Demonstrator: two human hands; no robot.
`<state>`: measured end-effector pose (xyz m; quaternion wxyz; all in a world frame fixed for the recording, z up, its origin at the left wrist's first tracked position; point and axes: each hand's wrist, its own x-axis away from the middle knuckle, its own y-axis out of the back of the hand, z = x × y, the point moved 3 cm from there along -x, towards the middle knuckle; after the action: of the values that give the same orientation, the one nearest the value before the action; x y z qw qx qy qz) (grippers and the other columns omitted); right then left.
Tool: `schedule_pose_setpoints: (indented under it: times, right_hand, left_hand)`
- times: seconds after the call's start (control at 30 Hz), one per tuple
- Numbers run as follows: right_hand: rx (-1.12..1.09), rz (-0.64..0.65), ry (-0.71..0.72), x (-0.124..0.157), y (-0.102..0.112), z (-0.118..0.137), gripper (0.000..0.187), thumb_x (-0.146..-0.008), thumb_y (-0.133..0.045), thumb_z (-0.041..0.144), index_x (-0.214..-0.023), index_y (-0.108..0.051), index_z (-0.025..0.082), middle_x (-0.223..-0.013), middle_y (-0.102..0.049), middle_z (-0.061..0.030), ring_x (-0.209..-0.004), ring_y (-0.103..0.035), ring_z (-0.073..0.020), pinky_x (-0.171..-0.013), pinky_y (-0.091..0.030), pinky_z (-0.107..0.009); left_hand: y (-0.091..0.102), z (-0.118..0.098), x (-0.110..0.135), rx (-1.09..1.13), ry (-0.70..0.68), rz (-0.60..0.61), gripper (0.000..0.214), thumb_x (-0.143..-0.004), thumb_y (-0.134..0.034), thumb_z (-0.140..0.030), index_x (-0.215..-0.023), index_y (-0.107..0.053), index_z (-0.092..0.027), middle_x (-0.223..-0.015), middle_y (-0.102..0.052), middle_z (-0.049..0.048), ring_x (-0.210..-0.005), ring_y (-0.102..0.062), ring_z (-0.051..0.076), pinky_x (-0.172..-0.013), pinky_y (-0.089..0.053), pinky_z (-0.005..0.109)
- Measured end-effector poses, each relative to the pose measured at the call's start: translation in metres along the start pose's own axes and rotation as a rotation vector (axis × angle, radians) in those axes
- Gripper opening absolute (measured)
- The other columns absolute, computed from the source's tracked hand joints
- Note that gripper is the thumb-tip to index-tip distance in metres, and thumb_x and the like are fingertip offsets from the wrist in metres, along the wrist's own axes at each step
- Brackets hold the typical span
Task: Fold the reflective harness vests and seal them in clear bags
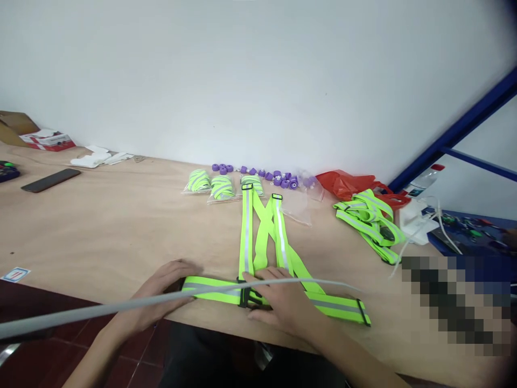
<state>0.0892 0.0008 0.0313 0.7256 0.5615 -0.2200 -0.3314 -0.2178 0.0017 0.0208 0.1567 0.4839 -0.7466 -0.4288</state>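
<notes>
A fluorescent yellow-green reflective harness vest (265, 221) with silver stripes lies spread on the wooden table. Its shoulder straps cross, and its waist belt runs along the near table edge. My left hand (163, 291) rests at the belt's left end, cupped, with fingers and thumb apart on either side of the band. At the middle of the belt my right hand (280, 302) has its fingers and thumb around the black buckle (244, 295), partly covering it. A blurred pale cord (133, 304) crosses in front of both hands, close to the camera.
Bagged rolled vests (222, 188) and purple rolls (283, 179) lie by the wall. On the right are a tangled reflective vest (369, 218), a red plastic bag (343, 183) and a bottle (424, 180). A dark flat object (51, 180) lies left on the table (121, 231).
</notes>
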Motion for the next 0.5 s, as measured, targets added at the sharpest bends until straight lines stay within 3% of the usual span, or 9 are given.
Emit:
schedule_pose_setpoints:
  times: [0.1,0.27,0.5]
  right_hand:
    - [0.022,-0.057,-0.012,0.006,-0.005,0.003,0.071,-0.083,-0.080,0.049,-0.143,-0.053,0.023,-0.122,-0.069,-0.0113,-0.107,-0.064,-0.0316,-0.090,-0.051,-0.044]
    - [0.030,-0.217,0.027,0.015,-0.016,0.005,0.038,-0.089,-0.073,0.026,-0.125,-0.065,0.020,-0.109,-0.074,-0.0089,-0.099,-0.066,-0.0281,-0.086,-0.053,-0.041]
    - [-0.127,-0.324,-0.007,0.017,-0.014,0.000,0.026,-0.083,-0.070,0.013,-0.109,-0.067,0.018,-0.102,-0.073,-0.0069,-0.097,-0.065,-0.0254,-0.088,-0.055,-0.039]
  left_hand:
    - [0.000,0.002,0.001,0.007,-0.031,0.002,0.038,-0.095,-0.066,-0.042,-0.131,-0.066,-0.029,-0.130,-0.069,0.0073,-0.124,-0.062,0.028,-0.105,-0.053,0.040]
    - [-0.003,0.003,-0.001,-0.046,-0.023,-0.017,0.035,-0.093,-0.068,-0.047,-0.124,-0.070,-0.029,-0.125,-0.071,0.0058,-0.120,-0.065,0.027,-0.103,-0.055,0.038]
    - [-0.004,0.004,-0.001,-0.062,-0.031,-0.004,0.039,-0.093,-0.069,-0.049,-0.126,-0.068,-0.029,-0.124,-0.069,0.0071,-0.116,-0.066,0.026,-0.098,-0.057,0.035]
